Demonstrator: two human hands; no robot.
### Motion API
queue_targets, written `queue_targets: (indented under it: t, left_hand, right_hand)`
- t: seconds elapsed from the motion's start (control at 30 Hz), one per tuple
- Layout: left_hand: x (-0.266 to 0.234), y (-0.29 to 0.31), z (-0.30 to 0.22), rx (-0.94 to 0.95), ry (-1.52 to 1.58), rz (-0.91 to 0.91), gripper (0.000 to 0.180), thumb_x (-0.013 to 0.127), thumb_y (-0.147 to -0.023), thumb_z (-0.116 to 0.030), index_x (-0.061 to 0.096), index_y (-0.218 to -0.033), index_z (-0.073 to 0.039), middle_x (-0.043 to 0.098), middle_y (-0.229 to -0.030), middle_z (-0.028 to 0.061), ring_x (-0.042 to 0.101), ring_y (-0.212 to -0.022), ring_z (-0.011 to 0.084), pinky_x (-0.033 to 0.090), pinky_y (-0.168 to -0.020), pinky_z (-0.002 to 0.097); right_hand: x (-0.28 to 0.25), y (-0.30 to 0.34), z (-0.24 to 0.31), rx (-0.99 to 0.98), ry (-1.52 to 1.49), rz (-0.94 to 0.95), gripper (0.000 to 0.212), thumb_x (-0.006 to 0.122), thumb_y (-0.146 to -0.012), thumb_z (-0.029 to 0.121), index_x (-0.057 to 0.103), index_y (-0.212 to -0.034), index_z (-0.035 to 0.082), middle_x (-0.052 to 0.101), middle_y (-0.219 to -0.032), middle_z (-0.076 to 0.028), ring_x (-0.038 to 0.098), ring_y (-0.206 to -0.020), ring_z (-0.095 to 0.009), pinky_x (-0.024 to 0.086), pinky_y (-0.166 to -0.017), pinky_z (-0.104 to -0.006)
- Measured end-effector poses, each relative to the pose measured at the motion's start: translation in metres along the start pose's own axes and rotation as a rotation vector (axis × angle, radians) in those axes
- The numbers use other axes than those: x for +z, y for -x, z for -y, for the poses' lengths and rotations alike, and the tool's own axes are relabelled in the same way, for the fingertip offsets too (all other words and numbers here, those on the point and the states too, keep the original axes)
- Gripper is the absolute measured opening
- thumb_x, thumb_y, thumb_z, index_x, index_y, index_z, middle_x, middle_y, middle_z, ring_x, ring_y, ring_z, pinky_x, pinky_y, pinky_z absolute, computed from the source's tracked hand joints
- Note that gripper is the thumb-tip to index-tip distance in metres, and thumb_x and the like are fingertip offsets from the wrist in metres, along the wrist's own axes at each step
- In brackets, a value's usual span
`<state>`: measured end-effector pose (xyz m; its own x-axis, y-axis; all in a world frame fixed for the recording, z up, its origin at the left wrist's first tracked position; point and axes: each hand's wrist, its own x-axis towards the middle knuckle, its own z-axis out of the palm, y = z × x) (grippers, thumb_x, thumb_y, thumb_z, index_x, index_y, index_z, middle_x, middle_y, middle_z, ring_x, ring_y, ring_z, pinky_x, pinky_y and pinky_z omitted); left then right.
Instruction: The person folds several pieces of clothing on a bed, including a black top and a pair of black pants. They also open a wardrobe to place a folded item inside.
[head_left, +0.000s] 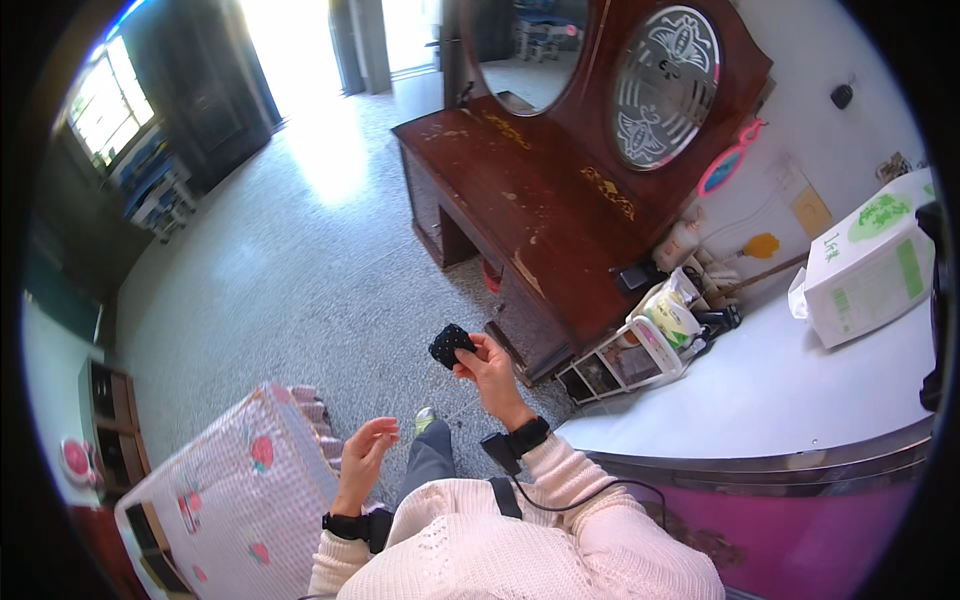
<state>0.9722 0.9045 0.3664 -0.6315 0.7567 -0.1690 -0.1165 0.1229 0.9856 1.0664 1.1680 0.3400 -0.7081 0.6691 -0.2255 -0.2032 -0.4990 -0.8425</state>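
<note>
R hand (489, 374) is pinching 1 black dotted item (449, 346) (prob. cloth) btwn thumb & fingers, holding it up over the floor (250, 270), nr 1 brown dresser (520, 215). L hand (368, 452) is hanging empty, fingers loosely bent. Step in hand: prob. just handling the item; next move's likely calling for a steady R pinch. Farther out, 2 oval mirrors (668, 85) are topping the dresser; 1 white box (868, 275) is sitting on 1 counter (720, 390).

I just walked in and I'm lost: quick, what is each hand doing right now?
Left hand: open, loosely bent, nothing visible in it.
Right hand: closed, holding a black, white-dotted, fabric-like piece in a pinching grip.
</note>
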Motion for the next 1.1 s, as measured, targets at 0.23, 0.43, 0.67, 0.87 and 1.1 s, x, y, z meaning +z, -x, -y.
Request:
queue_targets:
  t: [0.23,0.43,0.67,0.87,1.1]
  left_hand:
    - [-0.035,-0.167,-0.046,-0.036,-0.049,0.32,0.024,0.058,-0.103,-0.008,0.065,-0.124,-0.001,0.07,-0.11,0.0048,0.066,-0.101,0.0125,0.053,-0.09,0.0278]
    - [0.007,-0.274,-0.062,-0.058,-0.082,0.578,0.025,0.059,-0.1,-0.003,0.064,-0.125,-0.002,0.07,-0.111,0.0056,0.066,-0.103,0.0133,0.053,-0.091,0.0287]
    - [0.12,-0.306,-0.072,-0.096,-0.109,0.915,0.026,0.061,-0.101,-0.008,0.064,-0.127,-0.004,0.07,-0.117,0.007,0.066,-0.109,0.0156,0.053,-0.096,0.0305]
    - [0.202,-0.336,-0.089,-0.117,-0.147,0.98,0.024,0.057,-0.103,-0.008,0.064,-0.125,-0.002,0.068,-0.115,0.0088,0.066,-0.108,0.0173,0.055,-0.097,0.0334]
    - [0.262,-0.355,-0.088,-0.148,-0.19,1.028,0.024,0.055,-0.104,-0.009,0.063,-0.126,-0.002,0.067,-0.115,0.008,0.065,-0.109,0.0173,0.055,-0.097,0.034]
  right_hand:
    - [-0.037,-0.071,0.068,-0.32,0.209,-0.383,0.025,0.068,-0.093,0.001,0.061,-0.117,0.003,0.068,-0.087,-0.005,0.068,-0.07,-0.012,0.057,-0.067,-0.0248]
    - [-0.153,-0.039,0.103,-0.575,0.429,-0.975,0.025,0.07,-0.089,0.001,0.064,-0.113,0.001,0.073,-0.093,-0.007,0.071,-0.085,-0.014,0.057,-0.076,-0.0263]
    - [-0.286,-0.001,0.124,-0.457,0.911,-1.42,0.028,0.061,-0.088,-0.004,0.063,-0.115,0.003,0.069,-0.109,-0.015,0.07,-0.095,-0.029,0.054,-0.084,-0.0354]
    - [-0.363,-0.02,0.122,-0.161,1.239,-1.381,0.031,0.055,-0.083,-0.005,0.063,-0.112,0.004,0.064,-0.113,-0.021,0.063,-0.103,-0.042,0.051,-0.092,-0.0464]
    - [-0.384,-0.026,0.129,0.361,1.289,-1.321,0.027,0.059,-0.089,0.012,0.072,-0.112,0.011,0.07,-0.119,-0.014,0.065,-0.109,-0.032,0.045,-0.099,-0.0489]
